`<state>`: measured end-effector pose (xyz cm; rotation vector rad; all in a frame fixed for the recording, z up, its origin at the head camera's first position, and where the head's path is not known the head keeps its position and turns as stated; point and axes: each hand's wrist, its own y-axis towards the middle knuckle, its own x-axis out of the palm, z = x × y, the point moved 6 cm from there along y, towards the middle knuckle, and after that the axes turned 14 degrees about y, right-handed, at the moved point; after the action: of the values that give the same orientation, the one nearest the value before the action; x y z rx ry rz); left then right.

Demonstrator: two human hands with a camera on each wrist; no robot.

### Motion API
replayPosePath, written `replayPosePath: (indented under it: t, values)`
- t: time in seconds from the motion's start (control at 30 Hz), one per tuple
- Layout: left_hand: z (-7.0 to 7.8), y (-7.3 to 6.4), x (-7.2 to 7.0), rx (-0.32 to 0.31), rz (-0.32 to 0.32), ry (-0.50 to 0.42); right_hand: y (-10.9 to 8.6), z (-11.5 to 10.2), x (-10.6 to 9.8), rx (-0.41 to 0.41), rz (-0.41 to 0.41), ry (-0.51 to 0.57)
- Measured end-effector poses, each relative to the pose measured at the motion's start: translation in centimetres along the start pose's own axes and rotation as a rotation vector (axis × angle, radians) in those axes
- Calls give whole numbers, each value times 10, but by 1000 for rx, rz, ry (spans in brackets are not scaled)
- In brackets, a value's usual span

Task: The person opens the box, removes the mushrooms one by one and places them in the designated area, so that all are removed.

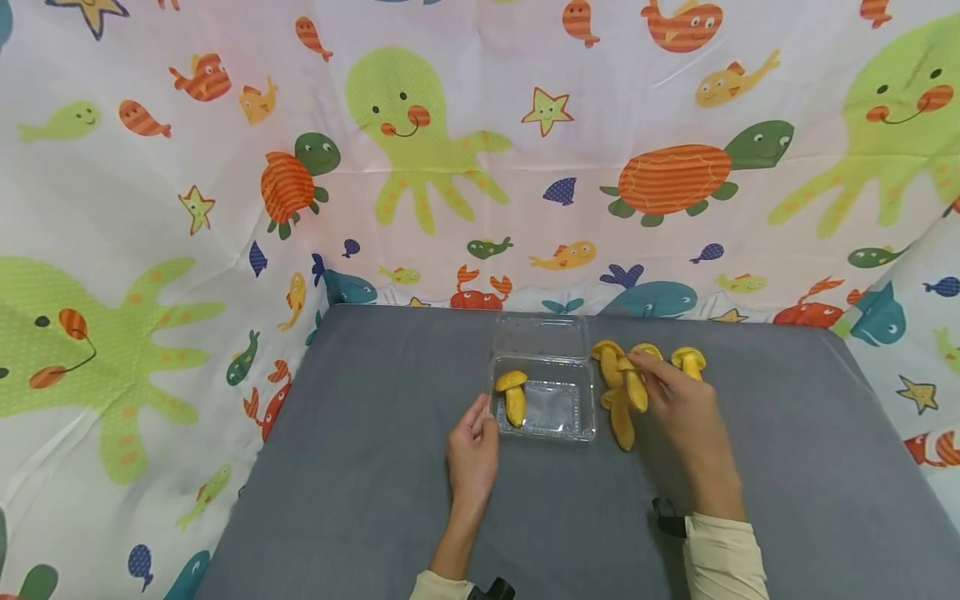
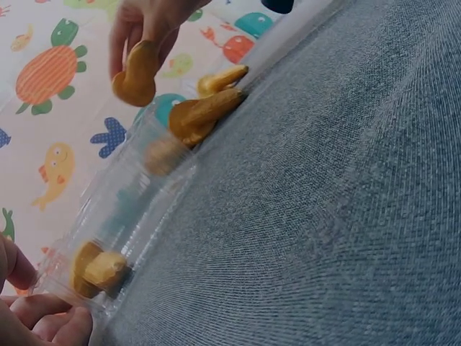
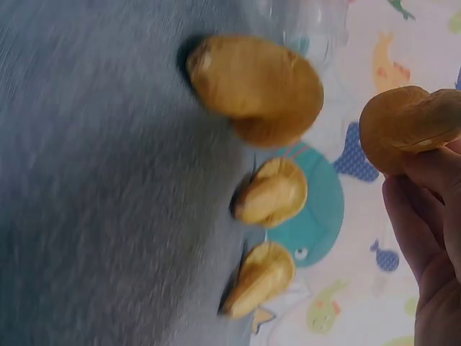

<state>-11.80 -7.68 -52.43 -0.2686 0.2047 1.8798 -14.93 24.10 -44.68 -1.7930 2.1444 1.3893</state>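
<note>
My left hand (image 1: pixel 474 458) pinches the left edge of a clear plastic clamshell box (image 1: pixel 585 429), whose lid lies folded back behind it. Inside the box, at its left, lies one yellow mushroom (image 1: pixel 514 400). Just right of the box, my right hand (image 1: pixel 686 417) holds another mushroom (image 1: pixel 636 390) between thumb and fingers. The right wrist view shows this held mushroom (image 3: pixel 407 130) raised off the cloth. Around it lie a mushroom (image 1: pixel 621 421) nearest me, one beside the box (image 1: pixel 606 357), one partly behind my fingers (image 1: pixel 647 350) and one farther right (image 1: pixel 688 361).
Grey cloth (image 1: pixel 360 467) covers the table. A white curtain (image 1: pixel 517 150) printed with sea animals hangs along the back and sides, close behind the box lid (image 1: pixel 542 336).
</note>
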Motion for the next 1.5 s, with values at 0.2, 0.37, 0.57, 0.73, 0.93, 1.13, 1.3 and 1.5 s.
replayPosePath:
  t: [0.2,0.37,0.57,0.73,0.93,1.13,1.3,1.5]
  values:
    - [1,-1,0,16,45,3,-9,6,-15,-8,26,-38]
    - [1,0,1,12,41,-7,-14,13,-21,-12,25,-38]
    - [-3,1,1,11,41,-11,-19,16,-24,26,-14,-56]
    - [-3,0,0,11,34,-13,-24,20,-23,47,-52,-59]
    - [-3,1,1,4,34,-8,-30,25,-23,45,-74,-67]
    - [-2,0,1,11,38,-19,-33,28,-23,67,-80,-75]
    - [-1,0,0,26,32,-12,-36,32,-21,103,-100,-95]
    - [-1,0,0,21,20,-12,-39,35,-19,129,-130,-124]
